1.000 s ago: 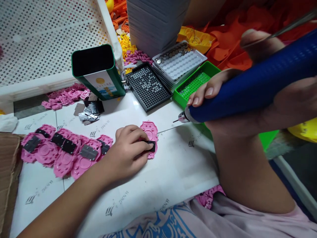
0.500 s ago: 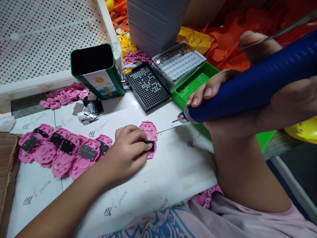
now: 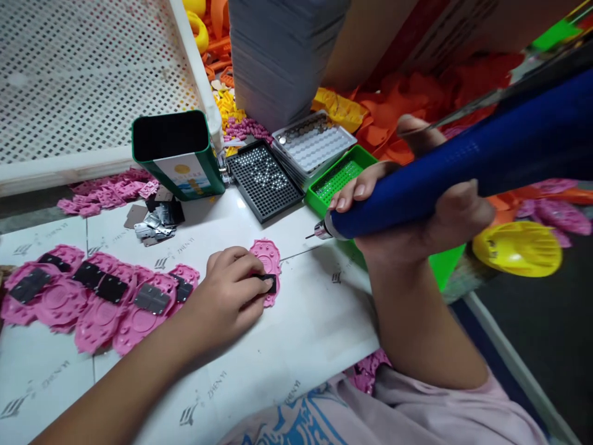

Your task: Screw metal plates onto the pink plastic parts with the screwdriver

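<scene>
My left hand [image 3: 234, 296] lies on the white table with its fingertips pressed on a small dark plate [image 3: 272, 283]. That plate sits across the lower part of a pink plastic piece [image 3: 265, 252]. My right hand [image 3: 389, 204] is wrapped round a blue electric screwdriver [image 3: 417, 191], raised to the right of the piece. Its thin bit [image 3: 311, 237] points left, apart from the pink piece. A thin metal strip [image 3: 472, 105] runs along the screwdriver's upper side. Left of my left hand, several pink pieces [image 3: 104, 315] overlap, with dark plates on them.
A green tin [image 3: 185, 167] stands behind a pile of metal plates [image 3: 160, 222]. Further right are a black perforated tray [image 3: 264, 179] with screws, a green tray [image 3: 315, 194] and a pale tray [image 3: 310, 151]. A white perforated crate [image 3: 92, 80] fills the back left.
The whole view has shifted, so the table things appear further left and slightly lower. The screwdriver has come a little nearer the pink piece. My left hand keeps its place on the plate.
</scene>
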Available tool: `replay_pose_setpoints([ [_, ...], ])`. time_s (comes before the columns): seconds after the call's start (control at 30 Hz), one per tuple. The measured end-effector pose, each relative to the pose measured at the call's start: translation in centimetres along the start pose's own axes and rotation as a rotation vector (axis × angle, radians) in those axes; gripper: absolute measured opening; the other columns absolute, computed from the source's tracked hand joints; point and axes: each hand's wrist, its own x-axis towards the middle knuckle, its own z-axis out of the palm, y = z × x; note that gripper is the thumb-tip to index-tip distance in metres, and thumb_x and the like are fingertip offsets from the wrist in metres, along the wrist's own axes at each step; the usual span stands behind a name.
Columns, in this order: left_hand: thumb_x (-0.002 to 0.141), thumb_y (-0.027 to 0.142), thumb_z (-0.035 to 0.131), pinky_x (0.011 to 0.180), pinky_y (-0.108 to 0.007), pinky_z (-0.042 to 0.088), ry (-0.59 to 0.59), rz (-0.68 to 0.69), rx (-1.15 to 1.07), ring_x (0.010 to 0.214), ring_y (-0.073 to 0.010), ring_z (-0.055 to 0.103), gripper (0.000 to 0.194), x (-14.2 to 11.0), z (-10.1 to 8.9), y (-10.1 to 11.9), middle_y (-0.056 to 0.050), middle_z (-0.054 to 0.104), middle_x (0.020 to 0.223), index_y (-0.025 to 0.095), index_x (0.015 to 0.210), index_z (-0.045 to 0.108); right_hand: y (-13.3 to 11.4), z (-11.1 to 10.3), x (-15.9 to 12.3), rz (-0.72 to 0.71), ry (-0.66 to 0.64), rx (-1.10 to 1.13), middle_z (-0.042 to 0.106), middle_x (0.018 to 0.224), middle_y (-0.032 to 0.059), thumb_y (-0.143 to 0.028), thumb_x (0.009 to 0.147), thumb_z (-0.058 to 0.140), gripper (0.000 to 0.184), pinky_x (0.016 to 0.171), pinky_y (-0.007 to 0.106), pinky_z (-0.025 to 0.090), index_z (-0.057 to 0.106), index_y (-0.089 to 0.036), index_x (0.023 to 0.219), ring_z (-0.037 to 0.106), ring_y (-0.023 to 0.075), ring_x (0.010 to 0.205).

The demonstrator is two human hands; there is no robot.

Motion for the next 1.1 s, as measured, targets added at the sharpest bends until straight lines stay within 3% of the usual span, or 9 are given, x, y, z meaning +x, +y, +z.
replay_pose_setpoints([
  [0.17, 0.087, 0.014, 0.052, 0.087, -0.043, 0.035, 0.002, 0.017, 0.01, 0.101, -0.0244, 0.048, 0.016, -0.1, 0.0, -0.2, -0.006, 0.064, 0.096, 0.019, 0.089, 0.067, 0.4, 1.1, 1.8, -0.028, 0.02, -0.057, 0.058, 0.052, -0.0054, -0.049, 0.068, 0.062, 0.032, 0.039, 0.029, 0.045, 0.064, -0.027, 0.092, 0.054, 0.0143, 0.04],
  [0.27, 0.087, 0.015, 0.052, 0.085, -0.042, 0.035, 0.003, 0.012, 0.008, 0.099, -0.0238, 0.048, 0.016, -0.2, 0.1, -0.3, -0.006, 0.062, 0.092, 0.019, 0.087, 0.067, 1.3, 2.1, 3.6, -0.036, 0.095, -0.078, 0.056, 0.052, -0.0058, -0.047, 0.07, 0.059, 0.021, 0.039, 0.027, 0.043, 0.058, -0.028, 0.079, 0.053, 0.0132, 0.041],
  [0.5, 0.086, 0.015, 0.055, 0.08, -0.039, 0.034, 0.089, 0.001, 0.006, 0.09, -0.0212, 0.048, 0.014, -0.3, 0.5, -0.3, -0.005, 0.061, 0.085, 0.017, 0.08, 0.068, 3.9, 3.3, 6.7, 0.065, 0.209, -0.148, 0.054, 0.052, -0.0065, -0.05, 0.065, 0.061, 0.025, 0.044, 0.031, 0.045, 0.049, -0.028, 0.065, 0.053, 0.0142, 0.044],
  [0.9, 0.084, 0.011, 0.054, 0.075, -0.038, 0.035, 0.126, 0.034, 0.046, 0.083, -0.0212, 0.048, 0.016, -0.4, 0.9, -0.3, -0.006, 0.058, 0.078, 0.014, 0.075, 0.067, 5.7, 2.9, 7.1, -0.009, 0.145, -0.111, 0.054, 0.049, -0.0056, -0.046, 0.074, 0.059, 0.027, 0.042, 0.027, 0.045, 0.052, -0.023, 0.062, 0.057, 0.0127, 0.042],
  [1.1, 0.085, 0.013, 0.054, 0.074, -0.037, 0.035, 0.104, 0.037, 0.036, 0.081, -0.02, 0.047, 0.016, -0.3, 0.8, -0.2, -0.005, 0.058, 0.078, 0.015, 0.075, 0.066, 5.6, 2.8, 7.2, 0.014, 0.128, -0.104, 0.058, 0.051, -0.0042, -0.041, 0.07, 0.059, 0.021, 0.043, 0.027, 0.045, 0.054, -0.022, 0.061, 0.058, 0.0123, 0.043],
])
